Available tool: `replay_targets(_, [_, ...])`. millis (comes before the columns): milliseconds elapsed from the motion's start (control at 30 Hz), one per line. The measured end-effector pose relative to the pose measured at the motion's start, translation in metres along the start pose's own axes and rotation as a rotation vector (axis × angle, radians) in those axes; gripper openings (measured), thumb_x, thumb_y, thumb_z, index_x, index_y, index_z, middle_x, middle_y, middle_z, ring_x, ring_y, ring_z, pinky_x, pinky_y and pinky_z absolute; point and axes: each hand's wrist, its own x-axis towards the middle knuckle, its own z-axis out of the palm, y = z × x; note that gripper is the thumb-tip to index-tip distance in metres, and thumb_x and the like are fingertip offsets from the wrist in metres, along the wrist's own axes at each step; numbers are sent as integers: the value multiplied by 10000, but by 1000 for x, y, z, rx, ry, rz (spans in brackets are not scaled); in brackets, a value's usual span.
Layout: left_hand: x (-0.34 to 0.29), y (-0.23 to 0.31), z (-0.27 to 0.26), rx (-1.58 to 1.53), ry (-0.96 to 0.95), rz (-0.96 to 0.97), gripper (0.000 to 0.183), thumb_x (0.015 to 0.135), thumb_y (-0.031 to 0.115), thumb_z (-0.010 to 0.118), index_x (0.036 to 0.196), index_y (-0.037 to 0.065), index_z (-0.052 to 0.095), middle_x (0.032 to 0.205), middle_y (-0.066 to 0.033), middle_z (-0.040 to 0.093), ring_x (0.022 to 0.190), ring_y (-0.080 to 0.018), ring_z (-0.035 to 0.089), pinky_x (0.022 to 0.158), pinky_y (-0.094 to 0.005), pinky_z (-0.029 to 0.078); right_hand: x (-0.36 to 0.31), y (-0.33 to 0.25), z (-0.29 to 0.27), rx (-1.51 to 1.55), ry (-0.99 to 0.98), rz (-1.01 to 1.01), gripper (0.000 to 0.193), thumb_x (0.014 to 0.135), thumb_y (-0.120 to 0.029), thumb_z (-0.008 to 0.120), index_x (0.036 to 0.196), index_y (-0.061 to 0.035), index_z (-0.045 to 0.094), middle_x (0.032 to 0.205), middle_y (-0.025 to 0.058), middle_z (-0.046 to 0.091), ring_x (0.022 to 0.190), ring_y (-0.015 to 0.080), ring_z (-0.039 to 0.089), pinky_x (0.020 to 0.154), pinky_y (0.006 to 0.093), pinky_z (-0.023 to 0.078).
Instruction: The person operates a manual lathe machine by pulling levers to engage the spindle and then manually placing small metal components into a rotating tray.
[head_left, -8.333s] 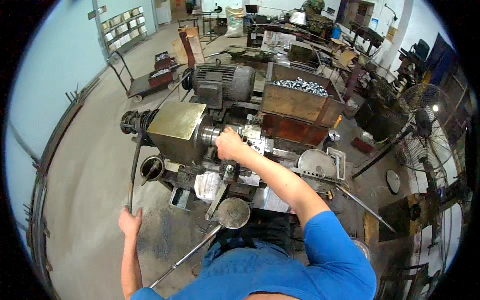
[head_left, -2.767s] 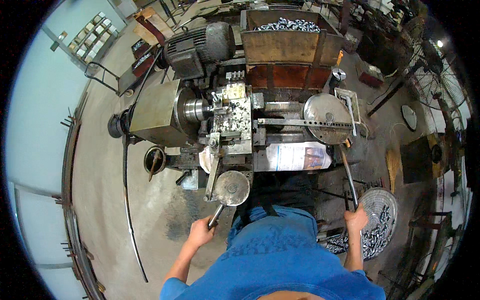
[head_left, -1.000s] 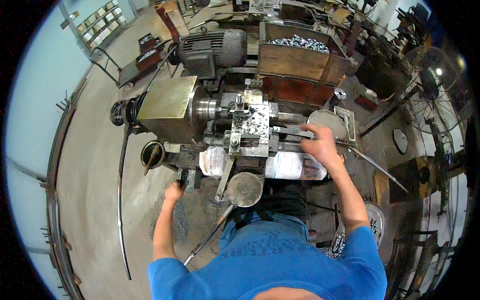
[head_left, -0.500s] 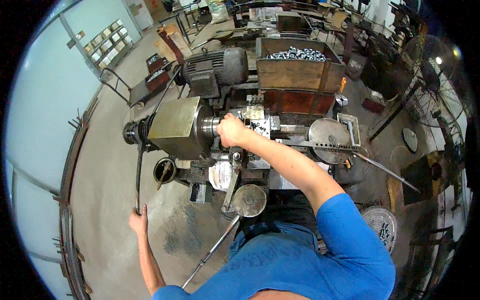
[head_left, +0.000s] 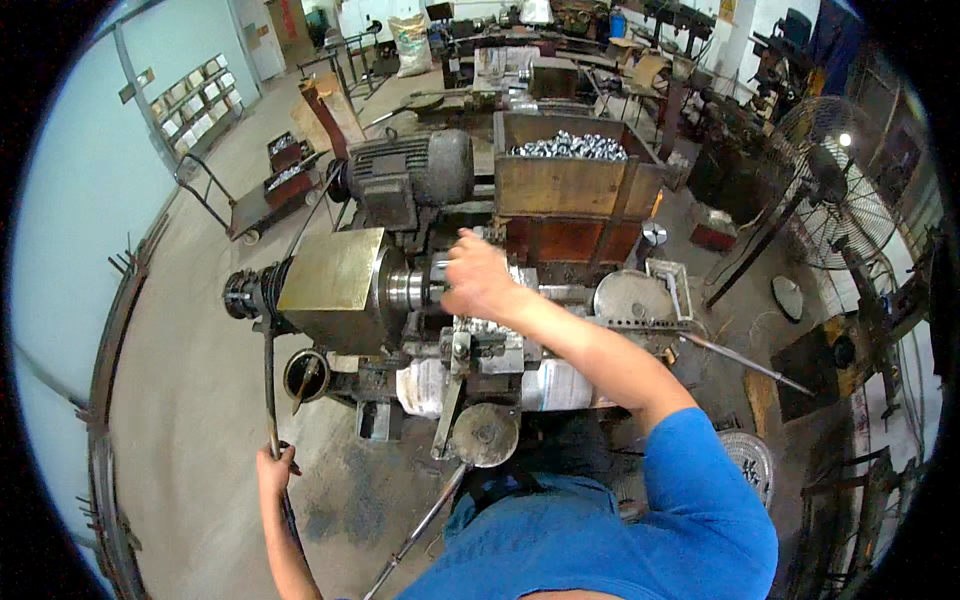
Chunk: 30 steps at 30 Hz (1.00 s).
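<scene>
My left hand is wrapped round a long dark lever that hangs from the pulley end of a lathe-like machine. My right hand is over the machine's middle, just right of the shiny round spindle nose. Its fingers look bent and apart, one sticking up, though they are slightly blurred. Anything under the palm is hidden. Left of the spindle nose is the boxy metal headstock. Below the right forearm lies a tool slide, with a round metal disc and rod handle nearer me.
A wooden bin full of small shiny metal parts stands behind the machine, beside a large motor. At right are a round plate, a long handle bar and a fan. A trolley stands at far left.
My right hand has moved off the spindle nose, rightward along the machine, and its fingers have loosened. My left hand stays on the lever. The whole view has shifted slightly.
</scene>
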Motion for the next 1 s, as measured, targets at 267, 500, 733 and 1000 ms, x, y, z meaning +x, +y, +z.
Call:
replay_targets(267, [7,-16,-1,-62,14,16,135,779,61,586,828,-51,530,565,-98,548,449,-184,567,402,-312,478,-25,131,-64,-287,421,303,485,562,-169,609,1039,-85,601,1215,236,432,1081,383,432,918,430,387])
replay_targets(500, [17,-35,-3,-98,18,85,231,790,144,614,850,-62,527,578,-81,534,445,-154,516,408,-300,446,-171,89,-58,317,315,413,479,538,-150,598,1007,-52,601,1195,185,502,1073,355,484,903,403,408])
replay_targets(733, [-11,20,6,88,-138,-220,461,830,295,597,1119,-58,530,1077,-270,531,854,-249,579,804,-344,465,-493,100,-75,-19,133,1336,415,555,-220,625,900,10,651,999,181,611,915,302,589,826,335,462])
replay_targets(1000, [19,-5,24,25,-80,-281,410,825,265,603,1066,-57,522,963,-223,532,754,-224,558,704,-338,465,-693,12,-67,-142,-504,1860,313,620,-256,574,864,-82,665,904,193,623,863,337,601,795,374,487])
